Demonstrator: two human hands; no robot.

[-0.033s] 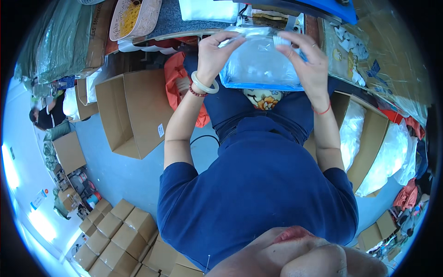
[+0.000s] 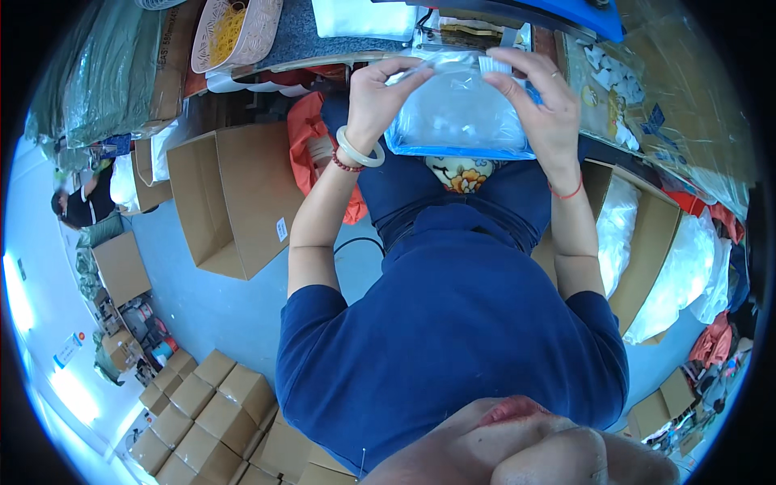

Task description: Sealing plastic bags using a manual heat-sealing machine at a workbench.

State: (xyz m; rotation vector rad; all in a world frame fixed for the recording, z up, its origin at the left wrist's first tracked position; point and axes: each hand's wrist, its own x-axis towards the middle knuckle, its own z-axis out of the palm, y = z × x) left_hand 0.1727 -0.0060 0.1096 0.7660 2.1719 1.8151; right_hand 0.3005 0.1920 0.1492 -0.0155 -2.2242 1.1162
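A clear plastic zip bag with a blue bottom edge [image 2: 457, 113] is held over the lap, its top pinched by the left hand [image 2: 373, 93] and the right hand [image 2: 540, 101]; the mouth looks part-sealed, the rest unpressed.

- The clear plastic pouch [image 2: 457, 113] had a blue lower edge.
- The shirt [image 2: 453, 323] was dark navy.
- One bangle [image 2: 358, 151] was pale white, beside a red bead bracelet [image 2: 346, 164].
- The open cardboard box [image 2: 226, 202] was plain brown.
- The basket [image 2: 234, 32] was beige, holding yellow bands.
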